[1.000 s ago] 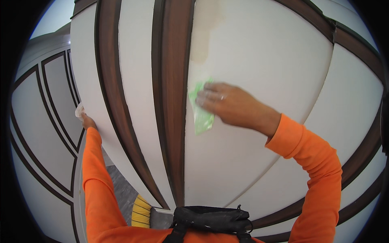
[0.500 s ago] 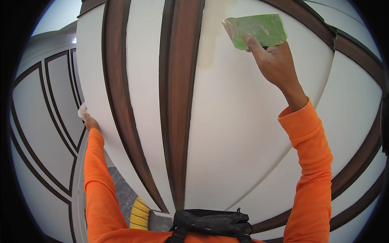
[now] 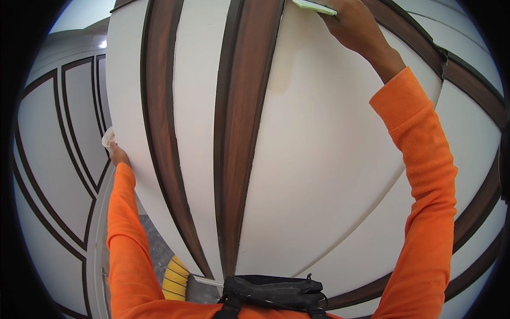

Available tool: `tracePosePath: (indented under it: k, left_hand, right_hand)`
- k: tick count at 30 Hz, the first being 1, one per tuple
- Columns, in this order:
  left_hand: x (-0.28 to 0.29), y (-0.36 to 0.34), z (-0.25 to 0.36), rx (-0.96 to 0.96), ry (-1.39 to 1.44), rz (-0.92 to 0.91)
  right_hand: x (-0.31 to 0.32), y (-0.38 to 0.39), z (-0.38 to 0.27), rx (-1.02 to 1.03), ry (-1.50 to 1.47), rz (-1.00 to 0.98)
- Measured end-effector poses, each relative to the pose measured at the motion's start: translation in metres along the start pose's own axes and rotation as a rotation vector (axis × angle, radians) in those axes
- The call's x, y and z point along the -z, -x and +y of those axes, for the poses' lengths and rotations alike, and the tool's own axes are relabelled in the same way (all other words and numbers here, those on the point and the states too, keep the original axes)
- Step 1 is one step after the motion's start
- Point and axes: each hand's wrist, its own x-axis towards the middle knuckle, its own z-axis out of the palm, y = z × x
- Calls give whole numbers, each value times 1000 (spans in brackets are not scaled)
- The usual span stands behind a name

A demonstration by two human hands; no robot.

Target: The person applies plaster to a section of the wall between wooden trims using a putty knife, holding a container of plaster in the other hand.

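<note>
At the top of the view my right hand (image 3: 353, 26) is closed round a flat green piece (image 3: 317, 7), seen nearly edge-on and cut by the frame's upper border. It is up against or close to the white panel (image 3: 329, 143); contact cannot be made out. A faint beige patch (image 3: 281, 74) marks the panel below it, beside a dark brown wooden strip (image 3: 245, 106). Far to the left, my left hand (image 3: 119, 156) grips a small whitish, rounded thing (image 3: 108, 137) by the panel's left edge. The kind of that thing is unclear.
Another brown strip (image 3: 161, 95) runs down the panel on the left. A black bag (image 3: 273, 291) hangs at my front. Low on the left, a yellow ribbed object (image 3: 175, 279) lies on the grey floor (image 3: 154, 236). A wall with dark framed mouldings (image 3: 45, 159) stands farther left.
My right hand has moved up with the green piece, which has tilted from showing its broad, white-smeared face to nearly edge-on. My left hand keeps its hold; the view has shifted slightly.
</note>
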Motion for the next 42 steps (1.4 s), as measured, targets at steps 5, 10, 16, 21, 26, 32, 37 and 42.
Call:
tracePosePath:
  k: [5,10,16,21,26,32,37,42]
  left_hand:
    - [-13,15,-3,18,-7,18]
    - [1,7,4,19,1,-1]
    - [-3,6,3,6,-7,12]
    - [4,1,3,-32,-79,18]
    - [-17,19,-7,-16,-15,-2]
    - [4,-25,-12,-60,-117,60]
    - [-15,6,-13,-50,-68,13]
    - [4,-13,-5,-51,-95,27]
  right_hand:
    - [-13,39,-33,2,21,-115]
    - [-6,62,-80,-65,-178,-285]
    - [0,23,-15,-122,56,7]
    - [-24,21,-12,-82,163,69]
    - [-46,27,-5,-62,289,75]
    - [-50,22,-10,-96,266,81]
    - [-13,4,-3,-63,249,-273]
    - [14,2,-48,-257,21,-430]
